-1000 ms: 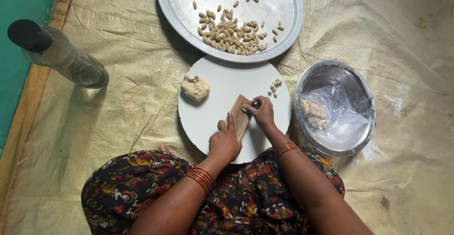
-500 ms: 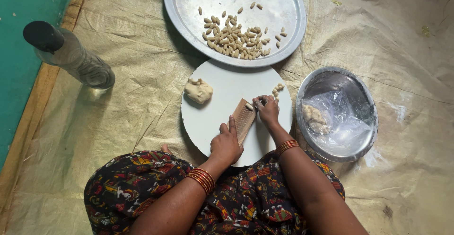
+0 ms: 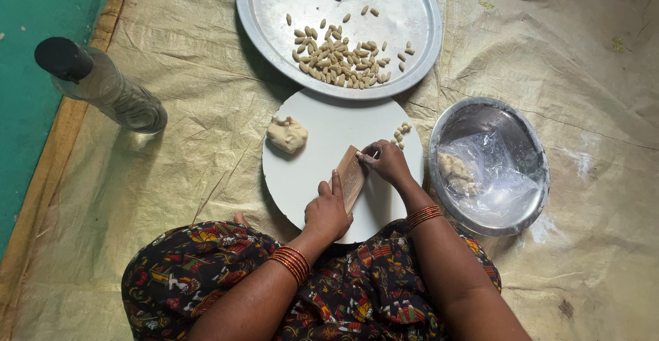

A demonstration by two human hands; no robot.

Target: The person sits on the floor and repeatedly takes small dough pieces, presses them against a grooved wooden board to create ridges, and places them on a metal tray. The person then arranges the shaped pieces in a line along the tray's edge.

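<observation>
Left hand (image 3: 328, 210) is seen closed around the near end of a small ridged wooden board (image 3: 351, 175), which is held tilted on the round white board (image 3: 322, 169), while the right hand (image 3: 388, 162) has its fingertips pinched together against the far top corner of the ridged board; whether a bit of dough is pressed beneath them cannot be told. Far from the hands, a large round steel tray (image 3: 274, 12) is laid on the tan sheet (image 3: 590, 53), and a loose heap of small shaped dough pieces (image 3: 340, 56) is spread across its near half, its near rim touching or overlapping the white board's far edge. To the right, a steel bowl (image 3: 528, 142) is lined with clear plastic (image 3: 501, 183), and a lump of pale dough (image 3: 454, 171) is held inside it toward its left wall. On the white board, a rough dough ball (image 3: 287, 134) is set at the far left, and a few small shaped pieces (image 3: 400, 132) are clustered at the far right edge, just beyond the right hand. A clear bottle with a dark cap (image 3: 103, 87) is seen lying at the left, well apart, near the sheet's border with the green floor (image 3: 34, 142). Bare board surface is left between the dough ball and the ridged board.
</observation>
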